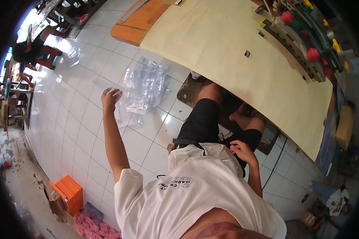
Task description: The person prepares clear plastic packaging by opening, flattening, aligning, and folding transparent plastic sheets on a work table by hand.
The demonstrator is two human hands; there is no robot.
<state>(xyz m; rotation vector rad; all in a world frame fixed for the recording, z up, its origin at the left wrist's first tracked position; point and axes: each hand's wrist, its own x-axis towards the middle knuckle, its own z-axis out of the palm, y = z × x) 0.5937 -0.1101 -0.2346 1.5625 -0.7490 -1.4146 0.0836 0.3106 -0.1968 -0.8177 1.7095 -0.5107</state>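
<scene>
My left hand [111, 98] is stretched out over the tiled floor, left of a loose pile of clear plastic bags [145, 85]. Its fingers look apart and their tips are pale and slightly blurred; nothing solid shows in them. My right hand [242, 151] hovers by my lap, near the hem of my white T-shirt [187, 179] and my black shorts [199, 121]. Its fingers are loosely bent and apart, with nothing visible between them. In front of me, a table with a cream-coloured top [223, 51] reaches over my legs.
Small dark pieces [247, 53] lie on the tabletop. A rack with red and yellow knobs [313, 54] lines its far right side. An orange plastic stool [69, 194] and a pink bundle [93, 227] are at lower left. Another person [28, 51] sits at far left.
</scene>
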